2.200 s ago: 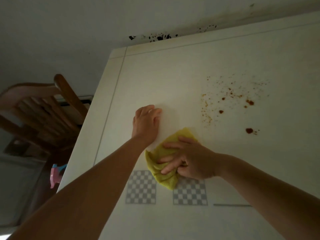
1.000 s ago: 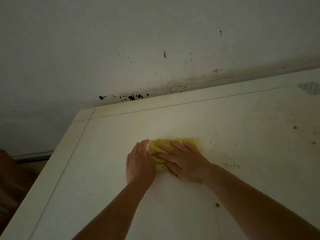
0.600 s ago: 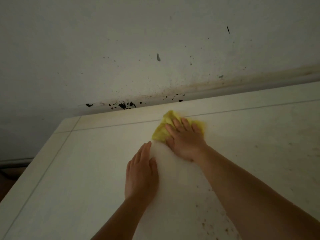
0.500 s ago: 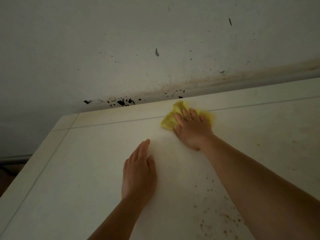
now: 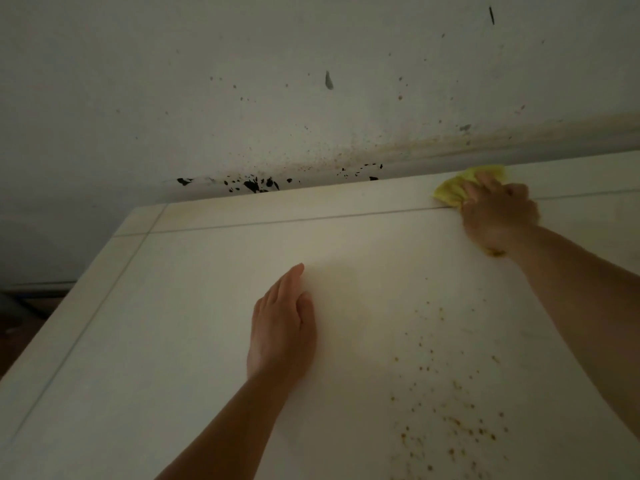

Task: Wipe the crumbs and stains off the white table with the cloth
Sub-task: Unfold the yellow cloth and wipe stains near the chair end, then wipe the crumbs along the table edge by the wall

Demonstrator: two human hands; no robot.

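The white table (image 5: 194, 306) fills the lower view, its far edge against a wall. My right hand (image 5: 498, 213) presses a yellow cloth (image 5: 453, 190) onto the table near the far edge at the right; the hand covers most of the cloth, and a small bit shows below the wrist. My left hand (image 5: 282, 327) lies flat on the tabletop at the middle, fingers together, holding nothing. Brown crumbs and specks (image 5: 446, 410) are scattered over the table's lower right, under my right forearm.
The wall (image 5: 277, 81) behind the table is spotted, with black flecks (image 5: 256, 184) along its base just past the far edge. The table's left edge (image 5: 52, 327) drops off to a dark floor.
My right hand has slid the cloth to the right along the far edge. My left hand has stayed flat in place. More crumbs show at the lower right.
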